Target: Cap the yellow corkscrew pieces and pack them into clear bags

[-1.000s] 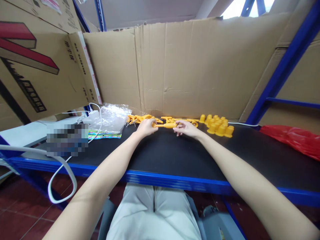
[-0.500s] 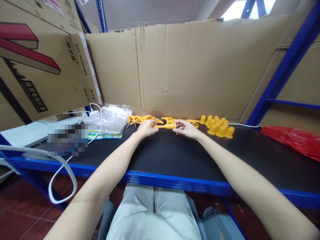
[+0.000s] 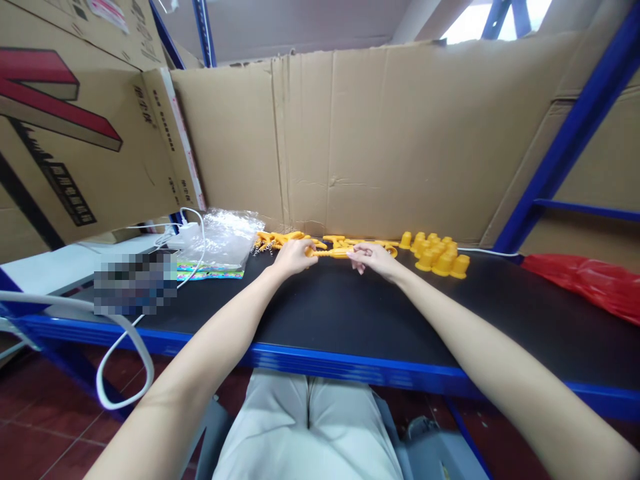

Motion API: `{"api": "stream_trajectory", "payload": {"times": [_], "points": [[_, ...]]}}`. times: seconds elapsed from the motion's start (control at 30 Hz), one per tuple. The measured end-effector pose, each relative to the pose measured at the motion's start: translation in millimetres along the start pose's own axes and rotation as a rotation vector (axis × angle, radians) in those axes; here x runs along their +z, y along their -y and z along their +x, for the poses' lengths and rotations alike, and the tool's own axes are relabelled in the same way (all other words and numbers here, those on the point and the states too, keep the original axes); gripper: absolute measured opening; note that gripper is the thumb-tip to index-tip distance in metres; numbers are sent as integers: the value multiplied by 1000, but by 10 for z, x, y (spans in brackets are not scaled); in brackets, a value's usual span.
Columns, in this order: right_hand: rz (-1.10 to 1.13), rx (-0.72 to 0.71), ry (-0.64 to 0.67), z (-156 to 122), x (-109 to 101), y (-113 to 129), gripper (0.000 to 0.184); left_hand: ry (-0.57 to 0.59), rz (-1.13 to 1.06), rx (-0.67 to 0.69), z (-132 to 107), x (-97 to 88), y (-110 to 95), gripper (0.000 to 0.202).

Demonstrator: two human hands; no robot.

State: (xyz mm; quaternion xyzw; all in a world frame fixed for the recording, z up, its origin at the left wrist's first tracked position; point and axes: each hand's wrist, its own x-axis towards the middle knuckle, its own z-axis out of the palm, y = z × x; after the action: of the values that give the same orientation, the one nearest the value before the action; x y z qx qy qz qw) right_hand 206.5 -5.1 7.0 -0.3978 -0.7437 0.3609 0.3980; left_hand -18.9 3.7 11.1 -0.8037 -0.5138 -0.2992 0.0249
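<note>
Not much has moved in the last second, tbh. Against the big cardboard wall at the back, both my arms are stretched out over the black bench top just like a moment ago. The one real difference is my right fingers: they were hanging loose off the end of the part, and now they're tucked up onto it. So the part hasn't gone anywhere and it's held at both ends.

Off to my right lies a red plastic bag. To my left is a crinkly clear plastic bag, and a white cable loops off the bench edge. The cluster of little yellow caps sits just right of my hands, and the heap of yellow parts is just behind my left one, near the wall.

The thing I'm on is a yellow plastic rod, lying crosswise near the back of the bench, between my hands. I can't tell if it's lifted or resting on the surface.

My left hand is knuckles up, with the fingers closed over the rod's left end. My right hand pinches the right end with thumb and forefinger, and the other fingers curl down towards the bench. Both wrists are low and the elbows nearly straight.
</note>
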Motion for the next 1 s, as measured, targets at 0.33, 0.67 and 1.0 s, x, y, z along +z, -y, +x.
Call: {"api": "stream_trajectory", "payload": {"times": [0.33, 0.67, 1.0], "points": [[-222, -166, -177, 44, 2, 24, 33, 167, -231, -74, 57, -25, -44, 23], [-948, -189, -425, 48, 91, 33, 38, 101, -264, -52, 19, -10, -192, 20], [-905, 27, -388, 43, 90, 142, 44, -68, -50, 46, -32, 29, -261, 20]]}}
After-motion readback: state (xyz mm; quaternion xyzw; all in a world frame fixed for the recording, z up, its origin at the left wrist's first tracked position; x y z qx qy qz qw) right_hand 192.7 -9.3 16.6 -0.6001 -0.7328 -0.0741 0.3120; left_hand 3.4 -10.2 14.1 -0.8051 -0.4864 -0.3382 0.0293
